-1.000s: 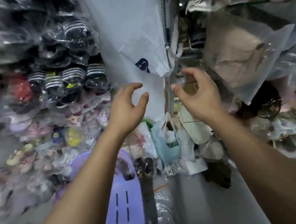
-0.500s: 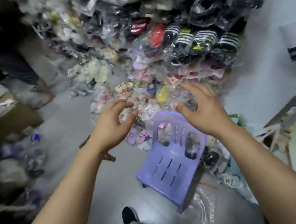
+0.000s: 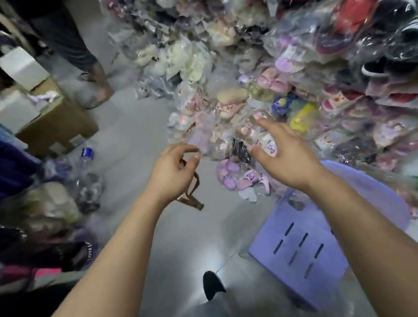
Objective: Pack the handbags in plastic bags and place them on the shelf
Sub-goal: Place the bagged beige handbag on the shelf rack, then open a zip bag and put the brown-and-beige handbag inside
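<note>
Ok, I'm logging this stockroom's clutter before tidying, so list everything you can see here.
Bagged slippers: many, mixed colours, heaped upper right.
Plastic chair: one, purple, lower right on the floor.
Cardboard box: one, brown, left.
White boxes: at least two, upper left.
Bottle: one, clear with blue label, on the floor, left.
Strap: one, brown, below the left hand.
Another person's foot: one, top.
Own shoe: one, black, bottom centre.
Left hand: fingers loosely curled, empty.
Right hand: fingers spread, empty.
</note>
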The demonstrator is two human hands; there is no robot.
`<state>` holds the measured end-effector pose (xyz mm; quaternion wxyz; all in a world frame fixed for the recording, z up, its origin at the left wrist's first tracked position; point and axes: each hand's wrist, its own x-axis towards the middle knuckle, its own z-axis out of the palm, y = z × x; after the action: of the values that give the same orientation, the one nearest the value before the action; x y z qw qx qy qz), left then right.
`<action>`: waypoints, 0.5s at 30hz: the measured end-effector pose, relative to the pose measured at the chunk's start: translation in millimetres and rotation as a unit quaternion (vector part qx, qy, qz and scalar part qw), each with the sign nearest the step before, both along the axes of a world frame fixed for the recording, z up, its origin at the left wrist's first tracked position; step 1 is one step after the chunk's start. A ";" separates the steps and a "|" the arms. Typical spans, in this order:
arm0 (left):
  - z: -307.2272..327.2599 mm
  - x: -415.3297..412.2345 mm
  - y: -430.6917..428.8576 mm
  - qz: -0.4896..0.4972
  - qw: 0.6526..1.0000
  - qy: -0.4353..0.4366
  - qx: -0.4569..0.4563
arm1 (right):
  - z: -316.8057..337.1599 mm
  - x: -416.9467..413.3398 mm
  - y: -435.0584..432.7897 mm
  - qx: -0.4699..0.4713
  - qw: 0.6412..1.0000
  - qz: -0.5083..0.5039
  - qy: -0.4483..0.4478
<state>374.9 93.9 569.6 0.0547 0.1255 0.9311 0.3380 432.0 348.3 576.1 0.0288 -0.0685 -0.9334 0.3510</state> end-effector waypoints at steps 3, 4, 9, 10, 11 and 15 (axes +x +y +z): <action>-14.5 -42.4 -30.5 0.011 1.000 -0.018 -0.003 | -12.7 -40.9 -35.8 -0.025 0.999 -0.008 -0.018; -19.9 -56.7 -41.3 0.021 1.000 -0.022 -0.003 | -16.6 -55.4 -48.2 -0.027 0.999 -0.006 -0.023; -60.4 -108.9 -77.3 0.094 0.993 -0.061 0.039 | -39.9 -121.0 -90.5 -0.038 0.996 0.014 -0.073; -69.6 -118.2 -80.2 0.105 0.992 -0.062 0.046 | -44.7 -135.8 -96.1 -0.036 0.996 0.019 -0.081; -77.3 -127.2 -81.4 0.111 0.990 -0.065 0.054 | -49.1 -149.8 -101.0 -0.035 0.995 0.025 -0.086; -116.2 -177.1 -95.4 0.130 0.985 -0.089 0.072 | -86.7 -220.4 -126.9 -0.038 0.989 0.060 -0.132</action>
<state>197.8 -1.5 453.4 0.0833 -0.0235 0.9040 0.4186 211.6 221.4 489.3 -0.1186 -0.0597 -0.9176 0.3747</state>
